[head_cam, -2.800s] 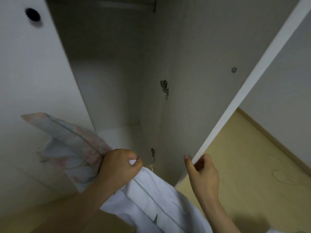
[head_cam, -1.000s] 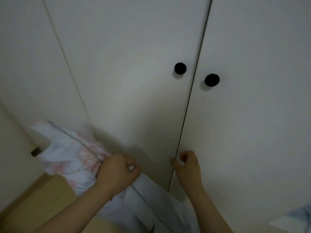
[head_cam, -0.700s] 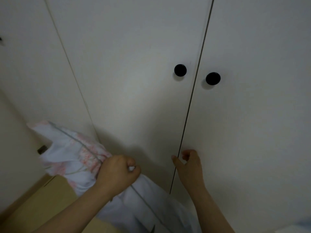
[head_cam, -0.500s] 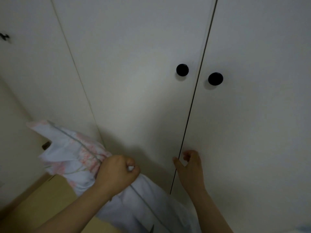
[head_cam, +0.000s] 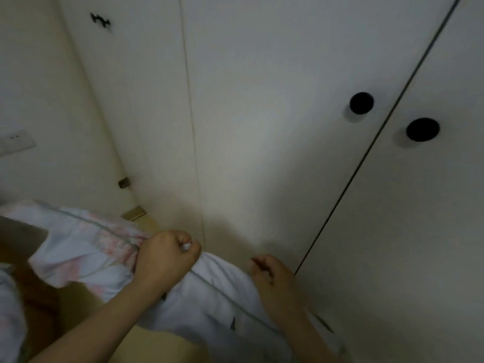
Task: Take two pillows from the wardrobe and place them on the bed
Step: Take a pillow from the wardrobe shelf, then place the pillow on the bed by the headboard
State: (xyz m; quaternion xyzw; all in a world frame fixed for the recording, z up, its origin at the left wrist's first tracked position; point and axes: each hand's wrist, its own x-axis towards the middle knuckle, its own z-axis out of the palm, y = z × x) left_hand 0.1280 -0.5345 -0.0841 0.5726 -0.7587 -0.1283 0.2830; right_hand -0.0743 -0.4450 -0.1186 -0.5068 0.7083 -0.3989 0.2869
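A white pillow (head_cam: 83, 255) with a pink floral print and grey piping hangs low in the view, and my left hand (head_cam: 165, 258) is fisted on its edge. My right hand (head_cam: 272, 281) hovers over the pillow's right part, just off the wardrobe door, fingers loosely curled and holding nothing. The white wardrobe (head_cam: 262, 140) stands shut in front of me, with two round black knobs (head_cam: 361, 102) either side of the door gap. A strip of floral bedding (head_cam: 7, 310) shows at the far left edge.
A cream wall (head_cam: 39, 87) with a wall socket (head_cam: 15, 141) meets the wardrobe at the left. A small dark door stopper (head_cam: 124, 182) sits low on it. Tan wooden floor (head_cam: 157, 347) lies beneath my arms.
The wardrobe door was swung shut. Since then my right hand has come off the door edge, and my view has turned to the left, bringing the wall and socket in.
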